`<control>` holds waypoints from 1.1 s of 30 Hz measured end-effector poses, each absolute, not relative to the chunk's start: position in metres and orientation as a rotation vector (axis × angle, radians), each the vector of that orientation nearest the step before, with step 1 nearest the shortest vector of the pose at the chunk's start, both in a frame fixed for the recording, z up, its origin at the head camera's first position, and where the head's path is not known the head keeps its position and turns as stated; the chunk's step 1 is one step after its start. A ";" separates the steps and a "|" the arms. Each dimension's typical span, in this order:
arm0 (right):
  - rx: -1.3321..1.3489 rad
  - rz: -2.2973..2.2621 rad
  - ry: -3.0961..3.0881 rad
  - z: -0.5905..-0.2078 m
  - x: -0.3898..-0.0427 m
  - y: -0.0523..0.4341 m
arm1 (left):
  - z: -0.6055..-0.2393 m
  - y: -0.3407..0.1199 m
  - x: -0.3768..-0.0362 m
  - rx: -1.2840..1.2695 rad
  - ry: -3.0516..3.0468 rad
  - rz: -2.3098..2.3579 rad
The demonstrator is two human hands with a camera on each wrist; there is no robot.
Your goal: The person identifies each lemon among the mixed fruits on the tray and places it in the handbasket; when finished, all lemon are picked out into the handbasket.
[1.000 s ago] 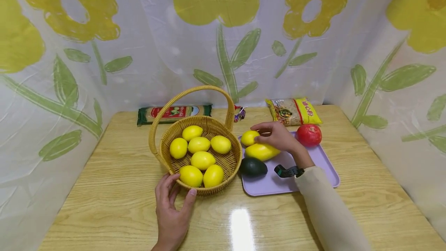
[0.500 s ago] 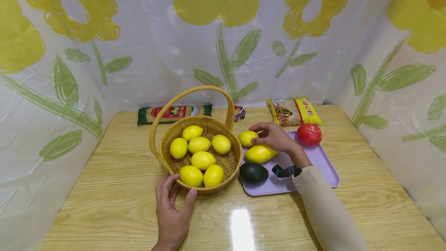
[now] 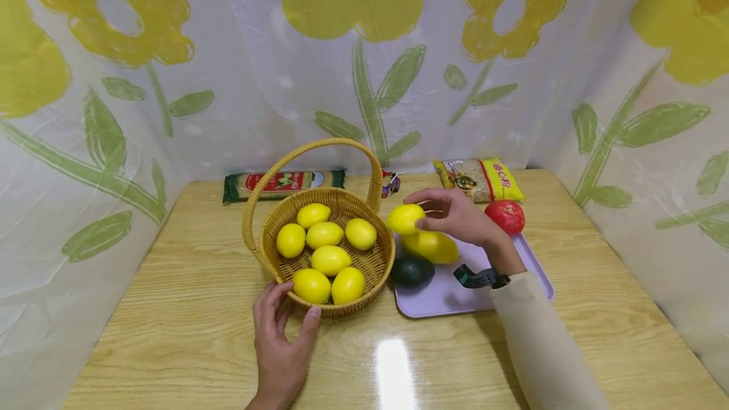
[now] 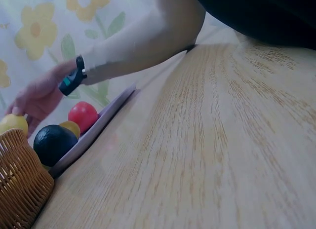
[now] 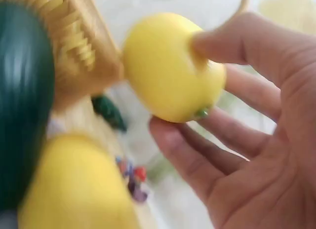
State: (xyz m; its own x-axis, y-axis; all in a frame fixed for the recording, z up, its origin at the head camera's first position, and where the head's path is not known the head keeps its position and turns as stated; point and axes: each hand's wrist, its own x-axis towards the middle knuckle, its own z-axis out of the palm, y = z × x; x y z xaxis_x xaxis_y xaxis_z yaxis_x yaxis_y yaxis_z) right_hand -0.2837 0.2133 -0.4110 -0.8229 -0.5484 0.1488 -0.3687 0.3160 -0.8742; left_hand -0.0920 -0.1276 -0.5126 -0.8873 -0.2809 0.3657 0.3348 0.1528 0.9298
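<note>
My right hand (image 3: 455, 220) pinches a lemon (image 3: 405, 219) between thumb and fingertips, close to the right side of the wicker basket (image 3: 383, 271). In the right wrist view the thumb presses one side of this lemon (image 5: 168, 66), fingers on the other. Below it on the lilac tray (image 3: 444, 305) lie an elongated yellow fruit (image 3: 435, 247), a dark green avocado (image 3: 412, 271) and a red pomegranate (image 3: 505, 217). My left hand (image 3: 281, 340) touches the basket's front left rim with relaxed fingers, thumb outside. Several lemons (image 3: 330, 260) lie inside the basket.
Along the back of the table stand a green and red packet (image 3: 285, 183), wrapped lollipops (image 3: 391, 185) and a yellow bag of food (image 3: 481, 181). The basket's tall handle (image 3: 336, 142) arches above its bowl. Flowered curtains (image 3: 250, 81) enclose the table (image 3: 171, 309).
My right hand has lifted the lemon from the tray and shifted it slightly up. The elongated yellow fruit and avocado moved a little. The left hand stays at the basket.
</note>
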 end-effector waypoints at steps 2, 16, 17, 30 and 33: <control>-0.957 -1.484 2.325 -0.405 -0.277 0.203 | -0.513 -0.128 -0.092 -0.058 -1.977 -1.779; -1.319 -0.868 2.485 -0.393 -0.243 0.140 | -0.513 -0.128 -0.093 -0.060 -1.970 -1.776; -1.305 -0.879 2.508 -0.394 -0.243 0.141 | -0.513 -0.127 -0.093 -0.059 -1.970 -1.775; -1.147 -1.184 2.696 -0.380 -0.239 0.189 | -0.495 -0.141 -0.098 -0.040 -1.805 -1.650; -1.094 -1.227 2.818 -0.373 -0.231 0.209 | -0.478 -0.159 -0.108 -0.068 -1.744 -1.616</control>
State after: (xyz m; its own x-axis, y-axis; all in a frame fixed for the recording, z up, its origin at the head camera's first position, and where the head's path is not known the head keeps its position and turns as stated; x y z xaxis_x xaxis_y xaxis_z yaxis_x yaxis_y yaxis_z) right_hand -0.2305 0.2094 -0.3729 -0.7686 -0.5320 0.3553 -0.6225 0.4941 -0.6069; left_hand -0.1076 -0.1585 -0.4781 -0.7214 -0.4336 0.5400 0.5055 0.2032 0.8385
